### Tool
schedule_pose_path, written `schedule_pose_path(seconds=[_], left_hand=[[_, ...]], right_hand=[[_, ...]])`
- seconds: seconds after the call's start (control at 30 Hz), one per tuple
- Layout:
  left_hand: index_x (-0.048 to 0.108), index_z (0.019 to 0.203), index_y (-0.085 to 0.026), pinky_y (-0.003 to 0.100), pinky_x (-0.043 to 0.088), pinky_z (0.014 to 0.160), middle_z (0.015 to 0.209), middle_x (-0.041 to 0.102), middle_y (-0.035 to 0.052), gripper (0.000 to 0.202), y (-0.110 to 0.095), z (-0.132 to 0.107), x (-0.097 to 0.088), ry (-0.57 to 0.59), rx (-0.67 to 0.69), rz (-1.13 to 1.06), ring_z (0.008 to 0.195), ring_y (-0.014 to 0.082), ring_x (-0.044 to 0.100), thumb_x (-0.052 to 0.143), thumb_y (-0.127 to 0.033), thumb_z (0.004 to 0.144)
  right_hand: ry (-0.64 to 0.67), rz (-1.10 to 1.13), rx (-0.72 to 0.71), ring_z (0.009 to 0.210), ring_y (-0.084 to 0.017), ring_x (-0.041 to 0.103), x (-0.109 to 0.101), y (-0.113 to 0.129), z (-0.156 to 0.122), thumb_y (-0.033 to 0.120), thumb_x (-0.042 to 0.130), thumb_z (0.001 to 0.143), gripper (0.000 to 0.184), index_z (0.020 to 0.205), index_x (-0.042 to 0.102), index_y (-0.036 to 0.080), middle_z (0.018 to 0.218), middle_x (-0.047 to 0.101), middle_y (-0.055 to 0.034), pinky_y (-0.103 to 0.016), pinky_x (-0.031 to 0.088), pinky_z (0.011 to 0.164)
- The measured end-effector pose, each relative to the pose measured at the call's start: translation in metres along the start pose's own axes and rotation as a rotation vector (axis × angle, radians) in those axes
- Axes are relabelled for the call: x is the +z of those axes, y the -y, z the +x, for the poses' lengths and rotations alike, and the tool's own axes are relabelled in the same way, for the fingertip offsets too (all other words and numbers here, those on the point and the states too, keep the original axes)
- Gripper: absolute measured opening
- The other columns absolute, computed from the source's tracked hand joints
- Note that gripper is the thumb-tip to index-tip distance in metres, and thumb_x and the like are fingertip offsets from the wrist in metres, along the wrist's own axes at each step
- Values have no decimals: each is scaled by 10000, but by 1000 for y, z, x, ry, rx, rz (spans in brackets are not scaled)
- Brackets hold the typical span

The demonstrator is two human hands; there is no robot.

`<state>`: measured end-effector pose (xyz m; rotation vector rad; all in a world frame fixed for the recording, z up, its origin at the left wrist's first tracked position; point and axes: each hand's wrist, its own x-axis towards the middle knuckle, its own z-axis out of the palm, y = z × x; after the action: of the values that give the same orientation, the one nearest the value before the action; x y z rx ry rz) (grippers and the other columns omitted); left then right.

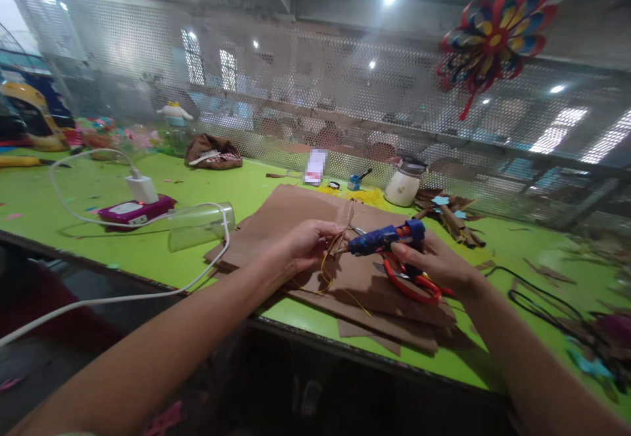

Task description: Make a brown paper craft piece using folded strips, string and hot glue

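My right hand is closed around a blue hot glue gun, whose nozzle points left. My left hand pinches a thin brown twisted piece with yellow string trailing from it. The nozzle is close to that piece; whether they touch I cannot tell. Under both hands lies a stack of brown paper sheets. Scissors with red handles rest on the stack beneath the glue gun, partly hidden by it and by my right hand.
On the green table are a purple power strip with a white plug, a clear plastic cup on its side and a brown cloth bag. A white jar stands behind the stack. A white cable crosses the table edge at left.
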<state>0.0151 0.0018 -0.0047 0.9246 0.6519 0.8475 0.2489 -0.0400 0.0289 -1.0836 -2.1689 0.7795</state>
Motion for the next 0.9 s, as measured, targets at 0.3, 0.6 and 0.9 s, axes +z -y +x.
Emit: schedule_pose_path(seconds=[0.3, 0.6, 0.9], left_hand=[[607, 732, -73, 207, 438, 506, 600, 579, 50, 95, -4, -7, 8, -28, 18, -46, 486, 96, 527, 514, -89, 725], [611, 760, -83, 198, 406, 484, 610, 585, 45, 94, 0, -2, 4, -43, 67, 22, 513, 101, 527, 527, -109, 726], [628, 793, -65, 194, 420, 521, 674, 599, 66, 124, -1, -5, 7, -28, 69, 29, 541, 97, 544, 529, -117, 740]], right_hand=[[-119, 31, 54, 541, -125, 497, -6, -4, 5, 543, 510, 792, 409, 720, 571, 145, 586, 544, -21, -234, 409, 503], [-128, 106, 30, 539, -120, 493, -3, -1, 2, 486, 506, 819, 351, 732, 553, 150, 604, 539, -16, -234, 386, 497], [-114, 73, 29, 518, -115, 482, 0, 7, 6, 503, 494, 816, 376, 703, 559, 150, 577, 533, -12, -232, 388, 489]])
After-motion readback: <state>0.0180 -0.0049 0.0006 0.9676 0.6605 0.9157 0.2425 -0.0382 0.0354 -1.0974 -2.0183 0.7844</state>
